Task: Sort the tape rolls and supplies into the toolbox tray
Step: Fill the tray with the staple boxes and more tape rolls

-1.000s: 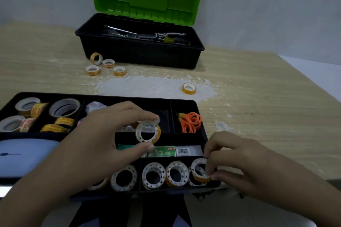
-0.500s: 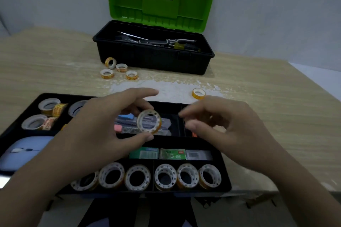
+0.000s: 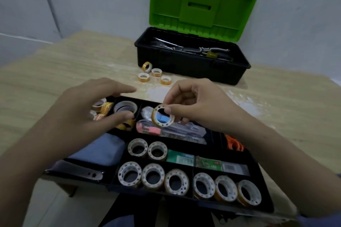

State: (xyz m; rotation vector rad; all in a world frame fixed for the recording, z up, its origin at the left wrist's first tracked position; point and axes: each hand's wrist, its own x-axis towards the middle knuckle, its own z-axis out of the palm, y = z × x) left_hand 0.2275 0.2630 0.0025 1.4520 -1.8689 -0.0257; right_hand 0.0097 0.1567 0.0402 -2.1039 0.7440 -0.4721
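A light wooden table (image 3: 276,116) with a pale grain fills the view, set against a grey wall; at its far side stands an open toolbox (image 3: 191,64), its black base resting on the tabletop and its green lid tipped up behind; just in front of the toolbox, to its left, lie four small orange-edged tape rolls (image 3: 154,75), three flat and one tilted on edge, close together; a whitish powdery patch (image 3: 247,104) spreads over the wood near them and off to the right; at the near edge sits a black toolbox tray (image 3: 258,160), divided into compartments, its front overhanging the table's edge.
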